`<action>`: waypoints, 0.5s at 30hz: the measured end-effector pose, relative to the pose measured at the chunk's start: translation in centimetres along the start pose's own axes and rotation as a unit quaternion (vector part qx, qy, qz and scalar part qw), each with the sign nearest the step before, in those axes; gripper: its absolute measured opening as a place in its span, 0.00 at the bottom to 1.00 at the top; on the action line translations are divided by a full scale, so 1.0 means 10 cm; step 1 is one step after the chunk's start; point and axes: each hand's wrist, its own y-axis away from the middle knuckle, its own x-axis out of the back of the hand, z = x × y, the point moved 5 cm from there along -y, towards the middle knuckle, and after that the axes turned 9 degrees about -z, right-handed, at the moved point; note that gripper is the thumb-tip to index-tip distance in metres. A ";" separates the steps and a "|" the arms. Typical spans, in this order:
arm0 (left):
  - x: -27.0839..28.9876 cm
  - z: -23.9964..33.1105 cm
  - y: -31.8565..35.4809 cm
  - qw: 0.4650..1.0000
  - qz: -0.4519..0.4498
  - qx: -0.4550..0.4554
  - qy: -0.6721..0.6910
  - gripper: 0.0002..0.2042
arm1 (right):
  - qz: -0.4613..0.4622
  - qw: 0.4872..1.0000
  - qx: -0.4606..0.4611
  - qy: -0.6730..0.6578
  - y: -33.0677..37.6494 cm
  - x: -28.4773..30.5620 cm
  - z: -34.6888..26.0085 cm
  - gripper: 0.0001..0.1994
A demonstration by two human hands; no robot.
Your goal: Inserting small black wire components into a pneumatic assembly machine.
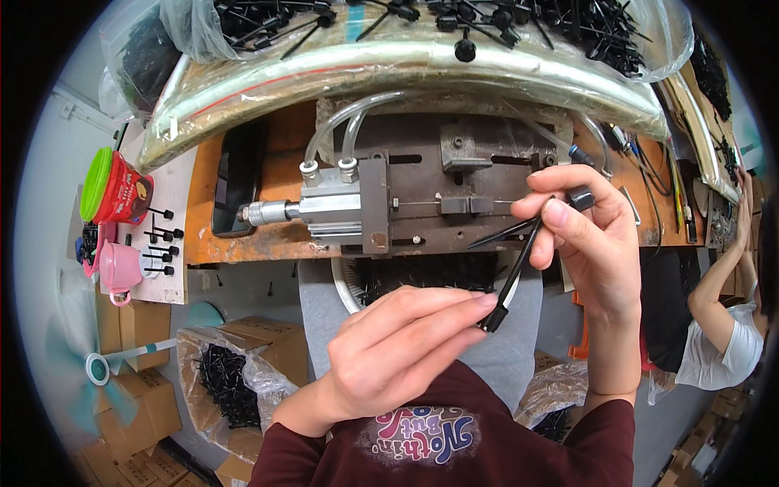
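Note:
My left hand (406, 345) is closed, its fingertips pinching the capped lower end of a thin black plastic rod (514, 276). The rod's upper end reaches the fingers of my right hand (588, 231). That hand is closed too, gripping a second black plastic rod (505, 235) with a round cap (580, 197) beside the index finger; its pointed tip sticks out to the left. Just beyond both hands lies a metal press fixture (422, 178) with a pneumatic cylinder (331, 213) on its left. A small dark block (466, 205) sits in its middle, apart from my fingers.
Piles of black rods (584, 32) lie in plastic bags along the back. A phone (237, 183) rests left of the fixture. Transparent air tubes (357, 105) arch over it. A pink cup (120, 268) and a fan (97, 369) are at left. Another person (722, 341) works at right.

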 end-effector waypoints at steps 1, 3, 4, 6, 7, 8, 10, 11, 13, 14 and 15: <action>-0.03 0.00 -0.01 1.000 0.002 -0.008 -0.006 0.18 | 0.006 1.000 -0.003 -0.005 0.02 0.03 0.03 0.12; -0.08 0.00 -0.02 1.000 -0.002 -0.002 -0.017 0.18 | -0.004 1.000 -0.030 0.001 0.06 0.06 0.10 0.13; -0.11 -0.02 -0.01 1.000 -0.007 -0.003 -0.020 0.18 | -0.004 0.999 -0.031 -0.002 0.07 0.07 0.12 0.13; -0.14 -0.04 0.00 0.999 -0.007 -0.005 -0.038 0.18 | 0.024 1.000 -0.008 0.012 0.08 0.08 0.12 0.14; -0.15 -0.06 0.01 0.999 -0.003 -0.006 -0.052 0.18 | 0.036 0.999 0.023 -0.002 0.09 0.08 0.10 0.14; -0.16 -0.07 0.01 0.998 0.000 -0.006 -0.066 0.19 | 0.062 0.993 0.062 0.077 0.12 0.10 0.06 0.14; -0.20 -0.13 0.02 0.993 0.004 0.005 -0.117 0.19 | 0.102 0.967 0.136 0.192 0.19 0.11 -0.02 0.13; -0.23 -0.17 0.01 0.990 0.005 0.010 -0.142 0.19 | 0.121 0.955 0.123 0.243 0.25 0.11 -0.02 0.14; -0.32 -0.30 -0.02 0.986 0.008 0.016 -0.168 0.16 | 0.145 0.946 0.170 0.236 0.33 0.11 -0.04 0.16; -0.35 -0.34 -0.04 0.980 -0.004 0.015 -0.200 0.15 | 0.149 0.921 0.203 0.298 0.36 0.08 -0.08 0.17; -0.38 -0.38 -0.06 0.972 -0.016 0.013 -0.233 0.14 | 0.159 0.904 0.225 0.327 0.42 0.09 -0.09 0.20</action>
